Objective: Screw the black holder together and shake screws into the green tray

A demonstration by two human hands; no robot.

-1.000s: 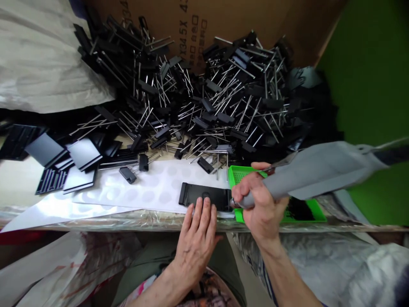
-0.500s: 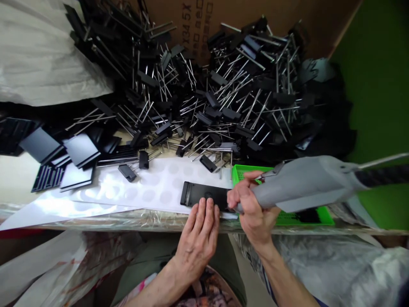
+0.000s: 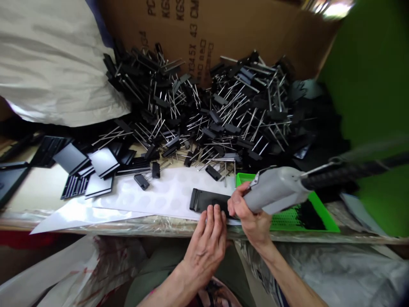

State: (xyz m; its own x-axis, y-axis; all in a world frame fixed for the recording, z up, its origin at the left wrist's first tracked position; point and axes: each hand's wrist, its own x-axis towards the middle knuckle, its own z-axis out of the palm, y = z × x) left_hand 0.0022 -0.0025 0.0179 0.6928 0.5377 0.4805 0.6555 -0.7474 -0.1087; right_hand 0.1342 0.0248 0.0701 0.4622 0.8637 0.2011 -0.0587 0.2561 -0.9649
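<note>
Black plate (image 3: pixel 207 201) held flat, grey power tool (image 3: pixel 275 189) gripped

Your left hand (image 3: pixel 206 249) lies open on the near edge of the black plate, its fingers straight and pressed together, pinching nothing. Your right hand (image 3: pixel 251 217) is closed around the grip of the grey power tool, just beside the plate's right end. That hand hides the tool's tip, so you cannot tell whether the tip touches the plate. A black ribbed cable (image 3: pixel 345 172) runs off to the right from the tool's back end.

The plate lies flat on a white dimpled sheet (image 3: pixel 159 192), close to the sheet's near edge. To the plate's right, partly under the tool, sits a green mesh tray (image 3: pixel 287 224) with black bits in it. Beyond the plate rises a heap of black pieces with steel pins (image 3: pixel 204 115), backed by a cardboard box (image 3: pixel 204 38). To the plate's left, past the sheet's middle, flat black panels (image 3: pixel 102 164) lie overlapping on the desk (image 3: pixel 35 187).
</note>
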